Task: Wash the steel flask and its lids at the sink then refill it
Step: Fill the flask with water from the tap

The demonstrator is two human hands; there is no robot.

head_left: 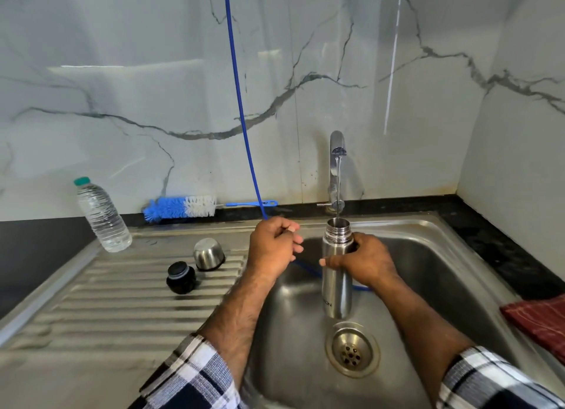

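My right hand [365,260] grips the steel flask [336,274] upright over the sink basin [443,274], its open mouth right under the tap [337,161]. A thin stream of water runs from the tap into the flask. My left hand [272,245] is to the left of the flask with its fingers curled around the blue tube [241,115] that hangs down from above. The steel cup lid [208,253] stands upside down on the ribbed drainboard [122,301]. The black stopper lid [181,277] sits just in front of the cup lid.
A plastic water bottle [102,214] with a green cap stands at the back left of the drainboard. A blue and white bottle brush [183,207] lies along the wall. A red cloth [541,320] lies on the right counter. The drain [351,352] is below the flask.
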